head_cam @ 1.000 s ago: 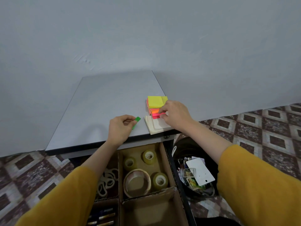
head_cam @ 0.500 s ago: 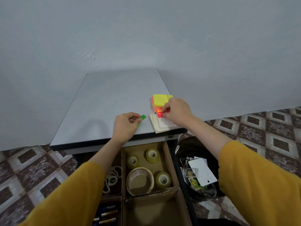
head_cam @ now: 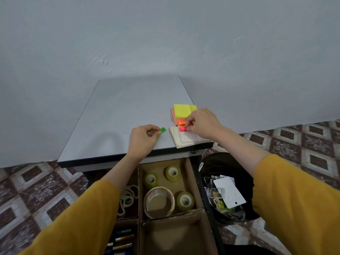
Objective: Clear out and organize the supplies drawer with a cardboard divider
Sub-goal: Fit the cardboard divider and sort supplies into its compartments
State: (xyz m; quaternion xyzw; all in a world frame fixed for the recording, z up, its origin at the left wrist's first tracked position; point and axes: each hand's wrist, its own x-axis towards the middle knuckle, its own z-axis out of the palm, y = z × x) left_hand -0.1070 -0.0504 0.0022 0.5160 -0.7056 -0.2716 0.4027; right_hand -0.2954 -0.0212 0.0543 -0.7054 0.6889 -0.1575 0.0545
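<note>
On the grey desk top [head_cam: 125,107] my left hand [head_cam: 142,139] pinches a small green sticky strip [head_cam: 161,132]. My right hand [head_cam: 203,123] pinches a pink sticky strip [head_cam: 182,129] at the foot of a stack of yellow, orange and pink sticky notes [head_cam: 182,113]. A cream notepad [head_cam: 181,140] lies at the desk's front right corner, just below the stack. Beneath the desk the drawer stands pulled out, fitted with a cardboard divider [head_cam: 190,213]; one compartment holds several tape rolls [head_cam: 159,201], another rubber bands [head_cam: 127,197], a third pens [head_cam: 121,240].
A black waste bin [head_cam: 226,164] with paper and plastic scraps stands on the patterned tile floor to the right of the drawer. A plain grey wall rises behind the desk. The front right divider compartment [head_cam: 174,240] holds nothing visible.
The view has shifted slightly. My right hand's fingers stay at the pink strip beside the stack; my left hand keeps the green strip in the same place on the desk.
</note>
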